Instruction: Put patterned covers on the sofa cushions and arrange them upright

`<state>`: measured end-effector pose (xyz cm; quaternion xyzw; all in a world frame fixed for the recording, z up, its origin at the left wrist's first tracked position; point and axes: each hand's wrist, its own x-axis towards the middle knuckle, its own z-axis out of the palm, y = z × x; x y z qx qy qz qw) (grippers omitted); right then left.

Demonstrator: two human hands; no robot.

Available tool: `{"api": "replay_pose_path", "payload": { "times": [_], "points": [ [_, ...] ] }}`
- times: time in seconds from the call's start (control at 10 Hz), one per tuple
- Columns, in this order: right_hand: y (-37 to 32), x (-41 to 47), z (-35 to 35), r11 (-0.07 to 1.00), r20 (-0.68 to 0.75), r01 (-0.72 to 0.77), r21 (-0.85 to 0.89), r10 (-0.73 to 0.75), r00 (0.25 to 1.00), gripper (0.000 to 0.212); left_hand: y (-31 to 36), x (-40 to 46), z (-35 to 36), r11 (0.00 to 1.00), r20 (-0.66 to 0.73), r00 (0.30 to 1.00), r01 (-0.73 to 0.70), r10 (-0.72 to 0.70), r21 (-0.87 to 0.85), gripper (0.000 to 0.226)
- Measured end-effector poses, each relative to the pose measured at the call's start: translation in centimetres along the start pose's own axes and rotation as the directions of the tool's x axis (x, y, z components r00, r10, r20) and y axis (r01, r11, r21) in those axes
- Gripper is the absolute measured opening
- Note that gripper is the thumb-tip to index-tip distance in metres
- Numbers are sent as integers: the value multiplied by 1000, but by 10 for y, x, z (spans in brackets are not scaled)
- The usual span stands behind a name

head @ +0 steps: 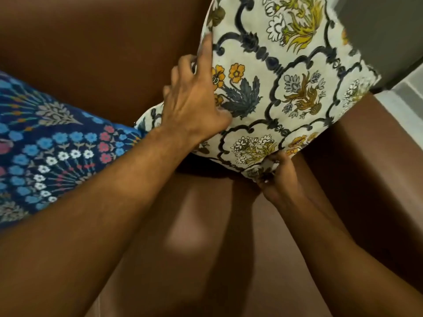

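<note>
A cream cushion (286, 72) printed with dark scrollwork and yellow flowers stands tilted on the brown sofa (96, 56), against the backrest. My left hand (196, 104) lies on its left edge, fingers spread, index finger pointing up along the seam. My right hand (278, 179) pinches the cushion's bottom corner. A dark blue cushion (52, 152) with blue, white and pink flowers leans against the backrest at the left, its right tip touching the cream cushion.
The sofa's brown armrest (366, 168) runs along the right. Beyond it are a grey wall (384, 30) and pale floor tiles (407, 104). Glossy seat leather (194, 225) lies below the cushions between my forearms.
</note>
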<state>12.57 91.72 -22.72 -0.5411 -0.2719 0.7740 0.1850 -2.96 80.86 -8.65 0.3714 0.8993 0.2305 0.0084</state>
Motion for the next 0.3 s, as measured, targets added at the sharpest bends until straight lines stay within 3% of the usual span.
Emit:
{"api": "replay_pose_path", "payload": {
  "times": [0.1, 0.3],
  "points": [
    [3, -4, 9, 999, 25, -46, 30, 45, 999, 21, 1, 0, 1, 999, -30, 999, -17, 18, 27, 125],
    [3, -27, -7, 960, -22, 21, -278, -28, 999, 8, -18, -19, -11, 995, -11, 1000, -8, 9, 101, 116]
  ]
}}
